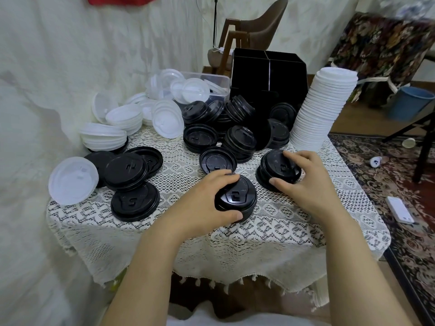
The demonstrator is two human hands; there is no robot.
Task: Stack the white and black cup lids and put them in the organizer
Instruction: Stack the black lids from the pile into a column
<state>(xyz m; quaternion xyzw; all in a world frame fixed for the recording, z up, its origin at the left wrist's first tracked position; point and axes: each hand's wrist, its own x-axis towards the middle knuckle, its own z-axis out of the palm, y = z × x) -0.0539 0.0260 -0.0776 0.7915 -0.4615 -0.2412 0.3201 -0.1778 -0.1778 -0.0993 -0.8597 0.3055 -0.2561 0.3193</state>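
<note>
Black lid stack gripped by left hand | right hand grips second stack, nearer organizer | organizer beyond both.

A brown chair stands beyond the lace tablecloth.

head view, looking down, near table

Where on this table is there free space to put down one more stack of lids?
Bare cloth lies along the near edge between the forearms, and at the near left corner below the flat black lids. A narrow strip runs between those lids and the left hand. The back is crowded: white lids, black piles, organizer, tall white stack.
</note>
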